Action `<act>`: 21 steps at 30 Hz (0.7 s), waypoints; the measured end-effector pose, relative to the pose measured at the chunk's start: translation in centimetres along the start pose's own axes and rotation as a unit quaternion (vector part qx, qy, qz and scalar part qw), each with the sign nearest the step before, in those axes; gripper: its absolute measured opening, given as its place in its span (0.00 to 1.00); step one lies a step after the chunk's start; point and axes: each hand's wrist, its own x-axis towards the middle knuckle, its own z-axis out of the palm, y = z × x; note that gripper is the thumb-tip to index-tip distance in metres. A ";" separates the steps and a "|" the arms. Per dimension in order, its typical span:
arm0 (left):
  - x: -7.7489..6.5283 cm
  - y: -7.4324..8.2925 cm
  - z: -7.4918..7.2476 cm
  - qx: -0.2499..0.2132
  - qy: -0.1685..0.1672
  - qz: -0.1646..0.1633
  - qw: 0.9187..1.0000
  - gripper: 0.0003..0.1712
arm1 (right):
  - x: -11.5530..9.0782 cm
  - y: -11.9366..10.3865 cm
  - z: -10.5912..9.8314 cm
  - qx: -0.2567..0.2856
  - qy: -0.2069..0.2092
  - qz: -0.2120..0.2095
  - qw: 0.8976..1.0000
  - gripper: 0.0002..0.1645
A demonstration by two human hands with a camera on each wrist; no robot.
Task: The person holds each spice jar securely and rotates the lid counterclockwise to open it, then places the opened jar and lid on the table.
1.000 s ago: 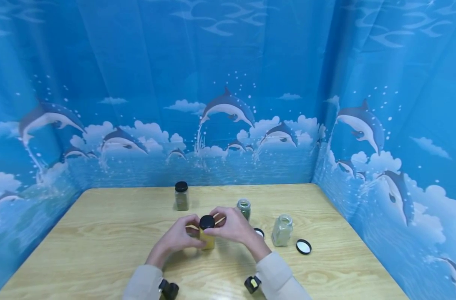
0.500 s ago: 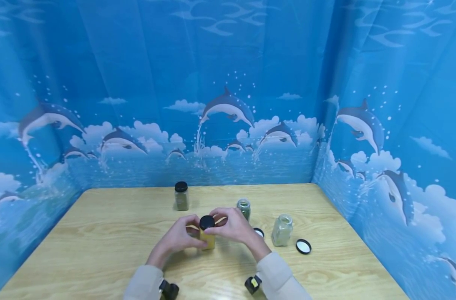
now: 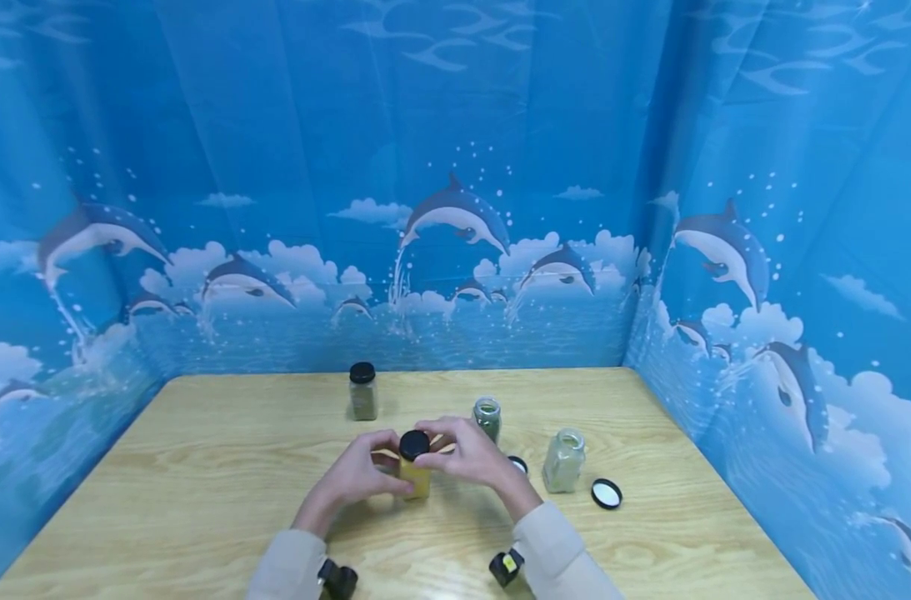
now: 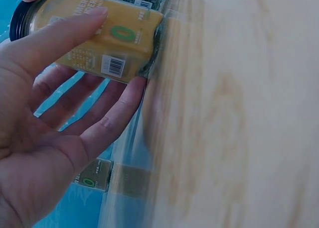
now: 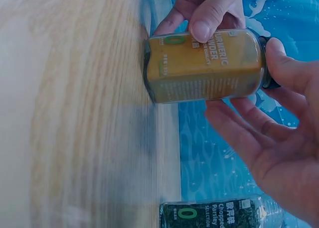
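A glass spice jar of yellow turmeric powder (image 3: 417, 483) stands upright on the table in the head view, its black lid (image 3: 414, 444) on top. My left hand (image 3: 359, 472) holds the jar's body, thumb across the label and fingers on the far side, as the left wrist view shows. With thumb and fingers my right hand (image 3: 466, 452) grips the lid from the right. In the right wrist view, the thumb presses on the lid's edge and the lower fingers reach alongside the jar (image 5: 209, 66).
Behind my right hand stands an uncapped chopped parsley jar (image 3: 488, 419), with a lid (image 3: 518, 464) partly hidden nearby. Another uncapped jar (image 3: 563, 462) of pale contents stands to the right, beside an upturned lid (image 3: 607, 493). A capped jar (image 3: 362, 393) stands at the back left.
My right fingers have shifted very slightly at the lid. Both hands stay on the turmeric jar, and the other jars and lids have not moved.
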 end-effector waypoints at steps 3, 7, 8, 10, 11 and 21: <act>0.0 0.0 0.0 0.002 -0.003 0.000 1.000 0.26 | -0.1 0.1 -0.3 -0.007 -0.031 -0.009 0.999 0.31; 0.0 0.2 0.1 0.006 0.001 -0.013 1.000 0.29 | -0.1 0.1 -0.6 -0.003 -0.049 -0.007 0.999 0.29; 0.0 0.1 0.1 0.006 0.004 -0.015 1.000 0.29 | -0.1 0.0 -0.6 0.002 -0.046 -0.002 0.999 0.29; 0.0 0.1 0.2 0.008 0.010 -0.018 1.000 0.31 | -0.1 -0.1 -0.5 0.008 -0.034 0.007 0.999 0.30; 0.0 0.1 0.2 0.010 0.014 -0.018 1.000 0.31 | -0.1 -0.2 -0.4 0.011 -0.025 0.014 1.000 0.30; -0.1 0.4 -0.2 0.009 0.015 -0.023 1.000 0.29 | 0.2 -0.8 0.7 -0.003 0.060 0.013 0.998 0.24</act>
